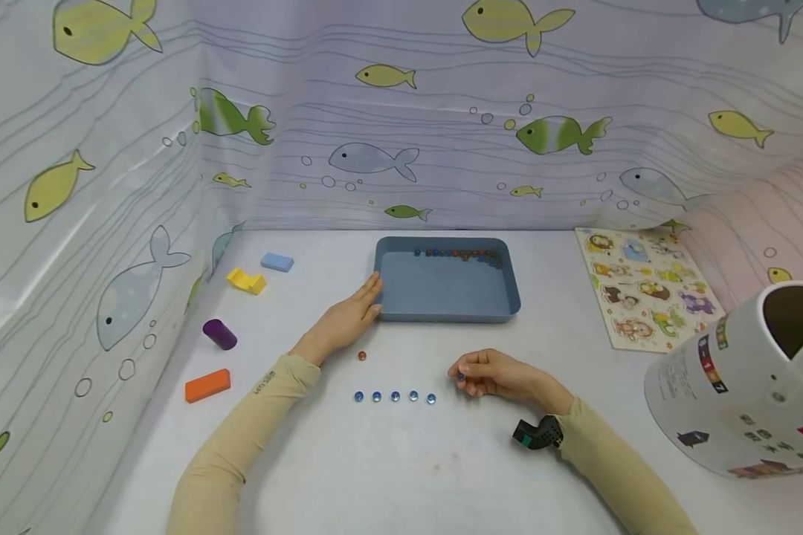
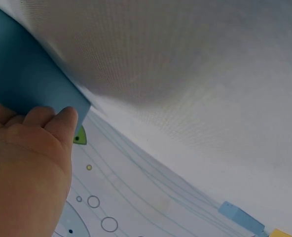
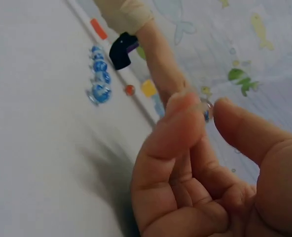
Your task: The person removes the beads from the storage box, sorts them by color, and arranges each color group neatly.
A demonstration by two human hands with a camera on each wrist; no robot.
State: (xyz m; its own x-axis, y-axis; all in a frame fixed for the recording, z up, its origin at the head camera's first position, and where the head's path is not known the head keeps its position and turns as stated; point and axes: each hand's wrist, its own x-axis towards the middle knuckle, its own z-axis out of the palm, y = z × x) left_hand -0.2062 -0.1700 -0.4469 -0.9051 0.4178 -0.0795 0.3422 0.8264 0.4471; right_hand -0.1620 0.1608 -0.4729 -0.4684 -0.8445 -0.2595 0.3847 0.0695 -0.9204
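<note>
My right hand [image 1: 491, 373] pinches a glass marble [image 3: 206, 109] with a blue tint between thumb and fingertip, raised over the white table. To its left, several blue marbles [image 1: 395, 397] lie in a row across the table. A single orange marble [image 1: 362, 356] sits behind the row's left end. My left hand [image 1: 349, 316] rests with extended fingers against the left wall of the blue-grey tray [image 1: 442, 318]; the left wrist view shows its fingertips at the tray's side [image 2: 32, 74]. Inside the tray, blue and orange marbles [image 1: 465, 254] gather along the back wall and right corner.
On the left lie a light blue block [image 1: 277, 261], a yellow curved block [image 1: 246, 281], a purple cylinder [image 1: 220, 334] and an orange block [image 1: 207, 386]. At the right are an animal picture board [image 1: 649, 290] and a large white bucket [image 1: 729, 394]. Fish-print cloth [image 1: 401, 111] surrounds the table.
</note>
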